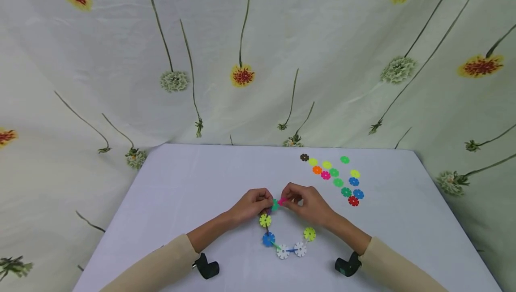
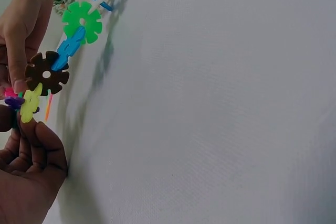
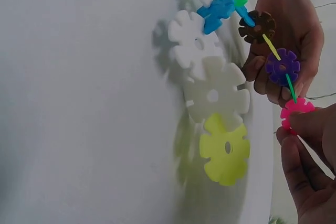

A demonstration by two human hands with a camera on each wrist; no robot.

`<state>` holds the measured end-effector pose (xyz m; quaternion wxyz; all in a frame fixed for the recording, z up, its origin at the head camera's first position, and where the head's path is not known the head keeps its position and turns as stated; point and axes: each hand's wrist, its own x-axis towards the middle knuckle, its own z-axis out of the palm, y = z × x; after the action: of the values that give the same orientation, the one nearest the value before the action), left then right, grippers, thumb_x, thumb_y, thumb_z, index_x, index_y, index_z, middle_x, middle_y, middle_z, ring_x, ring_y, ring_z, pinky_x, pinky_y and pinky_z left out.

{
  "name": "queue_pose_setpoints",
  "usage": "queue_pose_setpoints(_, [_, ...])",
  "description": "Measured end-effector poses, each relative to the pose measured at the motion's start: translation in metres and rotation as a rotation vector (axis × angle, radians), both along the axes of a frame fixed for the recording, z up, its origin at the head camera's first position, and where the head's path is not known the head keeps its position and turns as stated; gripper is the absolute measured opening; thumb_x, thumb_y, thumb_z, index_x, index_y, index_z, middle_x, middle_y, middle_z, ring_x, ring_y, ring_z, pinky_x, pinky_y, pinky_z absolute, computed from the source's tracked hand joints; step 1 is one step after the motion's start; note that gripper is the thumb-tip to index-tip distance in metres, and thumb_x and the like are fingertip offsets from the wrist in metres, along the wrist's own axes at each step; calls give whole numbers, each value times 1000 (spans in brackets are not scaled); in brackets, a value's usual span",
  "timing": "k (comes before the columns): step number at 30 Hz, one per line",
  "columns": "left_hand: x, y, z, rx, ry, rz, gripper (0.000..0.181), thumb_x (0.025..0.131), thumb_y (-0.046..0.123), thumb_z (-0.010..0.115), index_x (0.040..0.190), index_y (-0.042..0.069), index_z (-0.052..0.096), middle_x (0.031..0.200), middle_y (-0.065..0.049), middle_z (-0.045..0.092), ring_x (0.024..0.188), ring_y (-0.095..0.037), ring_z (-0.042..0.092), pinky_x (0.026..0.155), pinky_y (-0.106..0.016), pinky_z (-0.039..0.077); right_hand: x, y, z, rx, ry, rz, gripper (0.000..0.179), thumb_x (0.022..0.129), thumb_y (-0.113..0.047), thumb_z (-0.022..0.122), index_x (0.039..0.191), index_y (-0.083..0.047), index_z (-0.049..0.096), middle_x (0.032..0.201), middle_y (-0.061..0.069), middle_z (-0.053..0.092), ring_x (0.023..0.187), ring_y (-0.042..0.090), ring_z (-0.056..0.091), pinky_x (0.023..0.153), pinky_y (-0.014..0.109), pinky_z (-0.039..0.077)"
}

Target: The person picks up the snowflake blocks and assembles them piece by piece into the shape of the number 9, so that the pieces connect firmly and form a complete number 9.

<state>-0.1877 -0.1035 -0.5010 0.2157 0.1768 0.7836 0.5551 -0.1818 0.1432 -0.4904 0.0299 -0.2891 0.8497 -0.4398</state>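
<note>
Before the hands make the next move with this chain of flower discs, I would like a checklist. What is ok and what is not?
1. Right hand pinches the pink disc: ok.
2. Left hand steadies the chain near the purple disc: ok.
3. Pink disc meets the green disc: ok, they touch.
4. That joint is pushed fully in: cannot tell, fingers and viewing angle hide it.
5. Ring closed: not ok, the yellow end disc is apart from the pink one.
6. Spare discs within view on the table: ok, beyond the right hand.
</note>
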Motion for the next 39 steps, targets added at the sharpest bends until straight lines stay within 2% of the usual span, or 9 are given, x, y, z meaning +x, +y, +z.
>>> queue_pose_setpoints(7, [-3, 4, -1, -6, 21, 2, 18, 108, 15, 61, 107, -2, 67, 83, -1, 65, 74, -9, 56, 72, -19, 48, 2, -1, 2, 16, 45, -10, 13, 96, -10, 81, 101, -19, 72, 95, -2, 82, 86, 3, 75, 82, 22, 61])
queue_pose_setpoints(14, [-4, 4, -2, 2, 35, -8, 18, 108, 14, 61, 108, -3, 67, 85, -3, 67, 72, -8, 58, 70, -20, 50, 2, -3, 4, 38, 85, 12, 14, 96, -9, 80, 104, -18, 73, 97, 1, 83, 89, 4, 77, 84, 23, 62])
queue_pose_setpoints(20, [-4, 7, 0, -2, 19, -52, 17, 108, 16, 59, 108, 0, 65, 88, -2, 66, 77, -10, 59, 74, -21, 52, 2, -1, 8, 11, 32, 38, 13, 97, -9, 79, 105, -17, 73, 101, 1, 81, 93, 8, 78, 87, 24, 63])
queue_pose_setpoints(25, [-4, 8, 2, -18, 11, -63, 15, 107, 16, 59, 109, 2, 65, 93, -4, 68, 81, -13, 60, 77, -23, 52, 0, 2, 7, -16, -13, 47, 23, 97, -9, 79, 117, -12, 70, 113, 3, 76, 102, 16, 79, 93, 29, 64])
queue_pose_setpoints(28, [-3, 5, 1, -46, 8, -46, 15, 106, 15, 60, 109, 2, 65, 94, -6, 70, 81, -13, 61, 77, -23, 53, -5, 10, 5, 26, -26, 4, 27, 96, -10, 80, 121, -11, 69, 117, 4, 75, 105, 18, 77, 95, 30, 63])
queue_pose_setpoints(31, [-2, 2, 1, -57, -3, -31, 15, 107, 16, 60, 108, 3, 65, 95, -7, 71, 82, -14, 62, 78, -24, 53, -13, 23, 3, 98, -26, -86, 25, 97, -13, 80, 120, -13, 71, 115, 2, 75, 105, 17, 73, 92, 28, 62])
queue_pose_setpoints(36, [-1, -1, 1, -51, -24, -26, 16, 107, 18, 60, 109, 3, 65, 95, -4, 69, 83, -15, 61, 79, -25, 54, -37, 48, -2, 215, -5, -273, 19, 99, -17, 77, 117, -12, 73, 113, 4, 75, 103, 20, 66, 89, 35, 56])
queue_pose_setpoints(39, [-1, -2, 1, -51, -30, -28, 15, 107, 17, 59, 109, 3, 65, 94, -2, 68, 83, -15, 61, 79, -24, 54, -54, 59, -3, 275, 7, -360, 20, 99, -18, 75, 116, -7, 73, 111, 11, 73, 101, 26, 63, 90, 42, 53])
